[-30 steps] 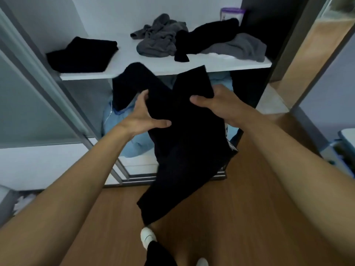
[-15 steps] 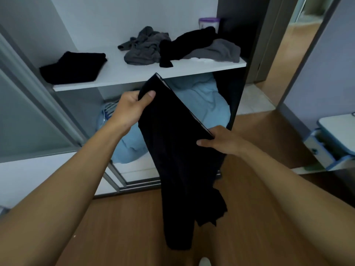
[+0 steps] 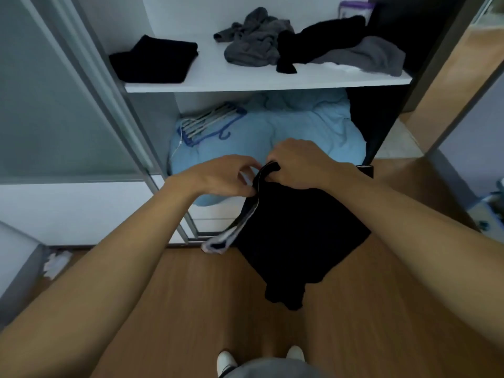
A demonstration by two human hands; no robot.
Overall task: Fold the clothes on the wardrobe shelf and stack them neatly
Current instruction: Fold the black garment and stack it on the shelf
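A black garment [image 3: 294, 236] with a pale inner band hangs in front of the wardrobe, below the white shelf [image 3: 267, 84]. My right hand [image 3: 300, 165] grips its top corner. My left hand [image 3: 229, 175] pinches the garment's edge right beside it. On the shelf lie a folded black piece [image 3: 155, 61] at the left, a crumpled grey garment [image 3: 256, 42] in the middle, and a black garment [image 3: 316, 42] lying over another grey one [image 3: 365, 57] at the right.
A light blue duvet [image 3: 272, 132] fills the compartment under the shelf, with a bundle of hangers [image 3: 207, 124] on it. A sliding door [image 3: 62, 99] stands at the left. A purple-lidded container [image 3: 354, 9] sits at the shelf's back right. Wooden floor [image 3: 191, 309] lies below.
My hands came together: the right rose from the garment's lower edge to its top, and the left dropped to meet it. The garment now hangs shorter, doubled over.
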